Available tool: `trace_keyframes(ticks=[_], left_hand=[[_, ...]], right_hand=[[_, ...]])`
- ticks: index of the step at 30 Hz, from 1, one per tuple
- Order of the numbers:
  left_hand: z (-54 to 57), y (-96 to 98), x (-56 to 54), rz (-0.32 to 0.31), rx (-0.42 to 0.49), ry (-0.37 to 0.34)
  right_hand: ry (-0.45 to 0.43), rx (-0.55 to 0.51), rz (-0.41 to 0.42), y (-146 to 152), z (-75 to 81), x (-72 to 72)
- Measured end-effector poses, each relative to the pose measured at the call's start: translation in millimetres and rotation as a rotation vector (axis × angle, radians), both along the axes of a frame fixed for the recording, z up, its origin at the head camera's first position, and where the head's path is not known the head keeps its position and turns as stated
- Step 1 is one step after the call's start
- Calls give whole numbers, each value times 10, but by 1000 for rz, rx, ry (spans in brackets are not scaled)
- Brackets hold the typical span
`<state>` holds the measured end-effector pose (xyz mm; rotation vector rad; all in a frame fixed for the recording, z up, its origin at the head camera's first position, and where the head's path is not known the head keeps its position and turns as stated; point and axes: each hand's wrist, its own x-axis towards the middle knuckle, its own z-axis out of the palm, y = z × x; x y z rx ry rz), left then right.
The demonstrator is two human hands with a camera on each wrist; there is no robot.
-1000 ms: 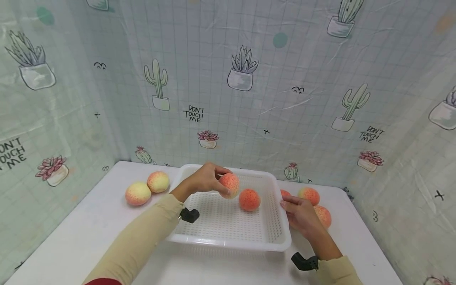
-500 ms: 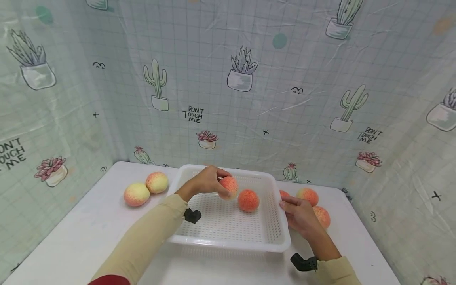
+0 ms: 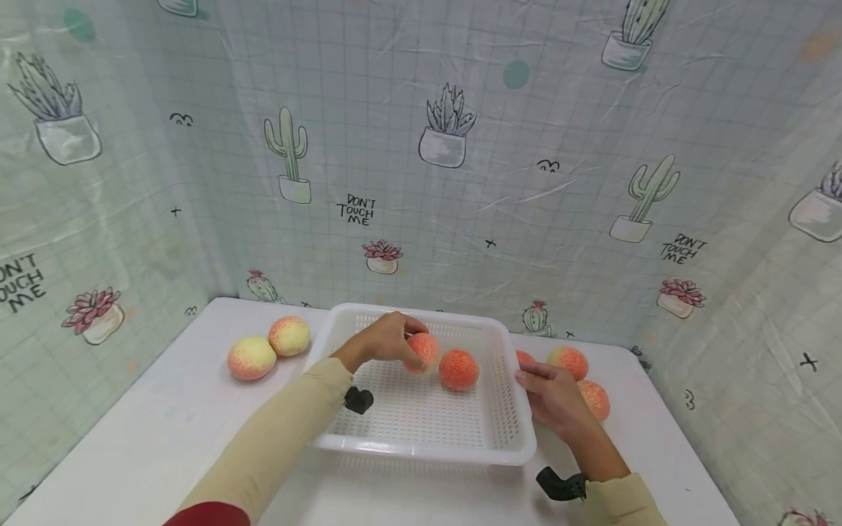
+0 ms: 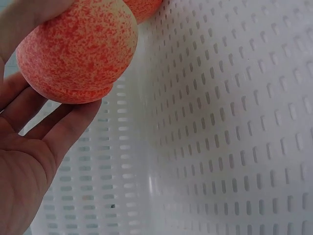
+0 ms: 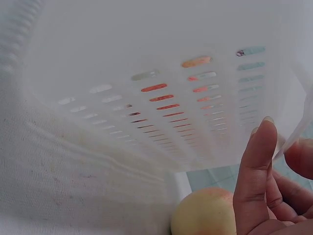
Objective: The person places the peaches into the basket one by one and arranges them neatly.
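Observation:
My left hand (image 3: 384, 337) grips a red-speckled peach (image 3: 423, 352) inside the white perforated plastic basket (image 3: 421, 449). In the left wrist view the fingers curl under this peach (image 4: 80, 49) and the thumb lies over its top, close above the basket floor. A second, redder peach (image 3: 459, 370) sits in the basket just right of it. My right hand (image 3: 555, 398) pinches the basket's right rim. In the right wrist view the thumb is on one side of the rim and the fingers (image 5: 259, 176) lie against the outer wall.
Two yellowish peaches (image 3: 253, 358) lie on the white table (image 3: 164, 438) left of the basket. Several more peaches (image 3: 569, 361) lie to the right, partly hidden behind the right hand. A cactus-print sheet (image 3: 395, 183) walls in the back and sides.
The left hand has lowered the peach slightly into the basket, beside the other peach. The right hand stays on the rim.

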<state>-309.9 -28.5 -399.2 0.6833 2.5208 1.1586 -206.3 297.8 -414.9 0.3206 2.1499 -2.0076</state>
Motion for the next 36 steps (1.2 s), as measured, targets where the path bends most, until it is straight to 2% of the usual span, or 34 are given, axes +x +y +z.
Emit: trace_keyframes(ticks=[8,24,36], left_hand=[[-51,61,6,-28,-6,-6],[-82,70,-27,-6,-55,18],[-104,95,-41,-2,-75,39]], right_hand=[[-2,-2,18,-6,8,-15],[-4,15,13,16,14,-8],[-4,-16,13,13,40,-5]])
